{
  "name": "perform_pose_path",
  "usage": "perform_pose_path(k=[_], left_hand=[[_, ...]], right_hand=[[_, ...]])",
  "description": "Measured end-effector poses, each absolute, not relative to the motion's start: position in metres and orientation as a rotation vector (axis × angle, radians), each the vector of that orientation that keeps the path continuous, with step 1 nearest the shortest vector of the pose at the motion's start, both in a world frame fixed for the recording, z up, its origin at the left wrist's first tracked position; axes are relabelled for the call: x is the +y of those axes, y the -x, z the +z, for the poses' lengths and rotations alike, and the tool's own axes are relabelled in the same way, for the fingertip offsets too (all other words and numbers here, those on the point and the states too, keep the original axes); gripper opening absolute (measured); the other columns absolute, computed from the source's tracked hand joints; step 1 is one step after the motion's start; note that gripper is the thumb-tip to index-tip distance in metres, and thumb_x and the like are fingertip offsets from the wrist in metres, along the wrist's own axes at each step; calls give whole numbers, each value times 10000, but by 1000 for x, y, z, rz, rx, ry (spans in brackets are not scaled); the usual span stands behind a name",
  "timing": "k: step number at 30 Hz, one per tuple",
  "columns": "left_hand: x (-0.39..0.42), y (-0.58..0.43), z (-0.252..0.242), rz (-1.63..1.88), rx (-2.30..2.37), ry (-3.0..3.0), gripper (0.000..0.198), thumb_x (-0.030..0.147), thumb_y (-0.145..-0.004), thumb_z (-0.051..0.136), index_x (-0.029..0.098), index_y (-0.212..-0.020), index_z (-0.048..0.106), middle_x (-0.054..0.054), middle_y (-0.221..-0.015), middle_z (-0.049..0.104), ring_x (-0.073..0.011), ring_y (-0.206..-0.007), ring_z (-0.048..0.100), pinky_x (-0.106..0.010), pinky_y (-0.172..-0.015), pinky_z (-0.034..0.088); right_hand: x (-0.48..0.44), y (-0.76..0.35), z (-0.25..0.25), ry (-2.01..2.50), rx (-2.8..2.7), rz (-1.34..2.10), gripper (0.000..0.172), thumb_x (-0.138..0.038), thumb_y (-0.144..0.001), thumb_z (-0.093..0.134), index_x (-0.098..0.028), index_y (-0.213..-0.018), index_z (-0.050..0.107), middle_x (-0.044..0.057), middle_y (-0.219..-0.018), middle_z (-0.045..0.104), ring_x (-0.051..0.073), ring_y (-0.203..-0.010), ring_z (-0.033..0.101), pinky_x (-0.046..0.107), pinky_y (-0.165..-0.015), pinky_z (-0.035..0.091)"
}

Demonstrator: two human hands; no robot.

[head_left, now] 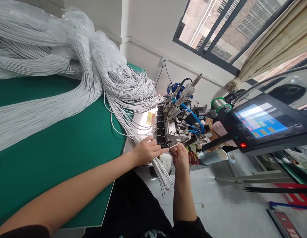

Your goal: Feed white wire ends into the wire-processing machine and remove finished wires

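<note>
A thin white cable (173,146) spans the small gap between my two hands, at the front end of a bench machine (176,129). My left hand (148,151) is closed on it, fingers pointing right, over a bundle of loose cables. My right hand (181,155) pinches the cable's end between thumb and fingers; the tip itself is too small to make out. Below my left hand, the bundle's stripped-looking ends (165,180) hang past the table edge. Several single cables run from the heap into the machine's black row of holders (160,124).
A large heap of white cables (86,79), partly wrapped in clear plastic, covers the back of the green table (69,132). Right of the machine stand a solder wire spool (220,104), a lit touch screen (261,120) and red-handled scissors (193,158). A window is behind.
</note>
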State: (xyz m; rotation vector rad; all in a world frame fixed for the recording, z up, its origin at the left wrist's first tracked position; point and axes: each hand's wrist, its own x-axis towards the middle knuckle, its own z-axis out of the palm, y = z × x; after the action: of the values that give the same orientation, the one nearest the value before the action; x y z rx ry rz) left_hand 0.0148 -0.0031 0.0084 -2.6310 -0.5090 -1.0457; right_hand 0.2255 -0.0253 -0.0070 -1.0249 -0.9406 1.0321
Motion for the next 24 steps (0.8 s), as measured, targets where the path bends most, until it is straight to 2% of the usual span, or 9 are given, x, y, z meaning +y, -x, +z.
perform_pose_path(k=[2,7,10,14,20,24], left_hand=[[-3,-15,8,-1028,-538,2617,333,142,-923,398,197,-1195,583,-7,-783,636,-137,-716,529,-346,-831,329],[-6,-17,5,-1075,-718,2523,261,151,-880,448,196,-1048,643,-18,-785,617,-164,-763,538,-417,-915,284],[-7,-20,3,-1096,-788,2490,264,112,-844,458,200,-991,660,-27,-787,613,-177,-794,540,-433,-931,266],[-7,-22,1,-1083,-867,2469,279,84,-802,474,194,-960,675,-34,-774,607,-194,-800,539,-457,-928,257],[-7,-23,-1,-1036,-956,2490,288,92,-754,521,198,-963,688,-41,-789,619,-209,-827,537,-473,-934,247],[-7,-23,-1,-1042,-964,2480,300,86,-718,527,203,-935,699,-46,-774,615,-211,-819,531,-471,-935,245]], right_hand=[[-27,-228,-8,1078,-979,978,367,-523,-745,710,-198,-703,547,-60,-556,422,68,-440,270,219,-431,238],[-33,-242,-8,1404,-1342,678,298,-447,-837,621,-173,-719,614,6,-668,564,132,-614,481,248,-586,373],[-33,-247,-7,1543,-1567,553,313,-445,-849,580,-175,-689,589,-17,-606,493,134,-595,433,247,-571,334],[-26,-248,-11,1538,-1586,614,342,-434,-843,553,-190,-613,487,-45,-563,374,117,-559,346,241,-544,280],[-18,-242,-25,1407,-1194,1011,298,-414,-723,625,-199,-591,465,-56,-546,373,106,-523,316,231,-518,266],[-17,-235,-31,1394,-1100,1067,328,-478,-685,608,-217,-597,429,-62,-517,362,105,-474,312,234,-481,279]])
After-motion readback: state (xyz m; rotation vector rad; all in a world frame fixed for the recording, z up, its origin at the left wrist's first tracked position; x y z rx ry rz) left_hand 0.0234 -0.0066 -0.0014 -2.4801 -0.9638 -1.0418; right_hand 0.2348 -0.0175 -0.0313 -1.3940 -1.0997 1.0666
